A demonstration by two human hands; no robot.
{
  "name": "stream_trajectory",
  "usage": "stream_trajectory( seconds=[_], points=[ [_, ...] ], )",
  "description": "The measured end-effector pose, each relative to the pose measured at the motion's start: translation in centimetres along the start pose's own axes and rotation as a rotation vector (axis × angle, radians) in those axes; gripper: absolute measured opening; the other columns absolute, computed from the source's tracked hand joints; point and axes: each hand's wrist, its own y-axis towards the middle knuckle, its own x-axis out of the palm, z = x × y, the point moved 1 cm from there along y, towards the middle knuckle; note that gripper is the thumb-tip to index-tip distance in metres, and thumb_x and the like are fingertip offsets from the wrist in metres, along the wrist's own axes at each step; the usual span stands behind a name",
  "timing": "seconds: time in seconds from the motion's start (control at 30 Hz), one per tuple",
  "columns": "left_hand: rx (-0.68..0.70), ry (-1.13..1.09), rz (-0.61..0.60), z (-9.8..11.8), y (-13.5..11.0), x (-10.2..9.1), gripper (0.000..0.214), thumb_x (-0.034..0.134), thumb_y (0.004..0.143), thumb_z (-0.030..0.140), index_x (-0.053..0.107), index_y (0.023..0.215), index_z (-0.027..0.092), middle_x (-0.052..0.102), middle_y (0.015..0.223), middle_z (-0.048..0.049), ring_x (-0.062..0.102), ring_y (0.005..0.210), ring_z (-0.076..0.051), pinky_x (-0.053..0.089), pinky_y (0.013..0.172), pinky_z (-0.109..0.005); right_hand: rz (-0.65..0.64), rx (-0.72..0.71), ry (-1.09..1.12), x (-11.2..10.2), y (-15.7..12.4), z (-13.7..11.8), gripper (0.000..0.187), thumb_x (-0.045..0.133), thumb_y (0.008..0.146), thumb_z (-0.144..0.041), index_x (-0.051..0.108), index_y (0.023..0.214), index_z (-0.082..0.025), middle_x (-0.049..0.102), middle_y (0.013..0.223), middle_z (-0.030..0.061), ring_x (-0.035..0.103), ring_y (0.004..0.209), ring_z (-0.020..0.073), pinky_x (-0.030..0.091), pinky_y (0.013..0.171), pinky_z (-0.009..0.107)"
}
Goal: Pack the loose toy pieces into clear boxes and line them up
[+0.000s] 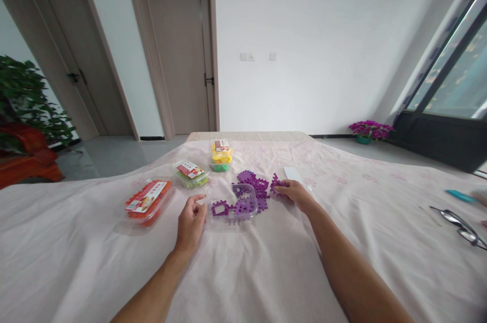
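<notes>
A clear plastic box (248, 192) lies on the pink cloth in front of me, holding a few purple interlocking tiles (239, 208). More purple tiles (254, 182) are heaped just behind it. My left hand (190, 221) pinches the box's left rim with thumb and fingers closed. Fingers of my right hand (293, 192) are closed on a purple tile (277, 184) at the right edge of the heap.
To the left lie a box of orange pieces (146, 204), a box of green pieces (190, 173) and a box of yellow pieces (221, 154). A clear lid (292, 174) sits behind my right hand. Glasses (460, 225) and a teal object (461, 195) rest far right.
</notes>
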Motion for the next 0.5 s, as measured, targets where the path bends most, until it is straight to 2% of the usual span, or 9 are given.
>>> stream_trajectory(
  seconds=[0.1, 0.3, 0.43, 0.5],
  points=[
    [0.007, -0.006, -0.021, 0.0, -0.1, 0.1, 0.037, 0.058, 0.081, 0.041, 0.058, 0.111, 0.019, 0.046, 0.058, 0.0088, 0.048, 0.055, -0.012, 0.042, 0.057, -0.023, -0.068, -0.022, 0.126, 0.6, -0.9, -2.2, 0.033, 0.078, 0.063, -0.04, 0.065, 0.078, -0.014, 0.055, 0.057, -0.0041, 0.04, 0.047, 0.0061, 0.025, 0.044, 0.021],
    [0.026, -0.004, -0.053, 0.0, -0.1, 0.0, 0.04, 0.059, 0.08, 0.044, 0.059, 0.112, 0.019, 0.045, 0.059, 0.0087, 0.048, 0.056, -0.013, 0.042, 0.058, -0.023, -0.199, -0.124, 0.213, 3.5, -3.7, -7.7, 0.034, 0.08, 0.067, -0.039, 0.065, 0.084, -0.014, 0.057, 0.062, -0.0039, 0.048, 0.052, 0.0068, 0.036, 0.048, 0.019],
    [0.041, 0.004, -0.089, 0.3, -0.2, 0.2, 0.042, 0.059, 0.081, 0.045, 0.059, 0.114, 0.019, 0.046, 0.059, 0.0083, 0.051, 0.056, -0.014, 0.043, 0.059, -0.024, -0.33, -0.131, 0.149, 7.0, -5.5, -9.0, 0.026, 0.079, 0.069, -0.033, 0.067, 0.083, -0.015, 0.059, 0.059, -0.0031, 0.053, 0.051, 0.0087, 0.042, 0.048, 0.02],
    [0.042, 0.009, -0.102, 0.4, -0.3, 0.2, 0.042, 0.059, 0.082, 0.045, 0.059, 0.115, 0.019, 0.046, 0.059, 0.0084, 0.051, 0.056, -0.014, 0.043, 0.059, -0.025, -0.369, -0.136, 0.124, 8.5, -6.0, -9.0, 0.027, 0.077, 0.07, -0.03, 0.068, 0.091, -0.017, 0.063, 0.063, -0.0021, 0.058, 0.054, 0.0112, 0.047, 0.05, 0.022]
  ],
)
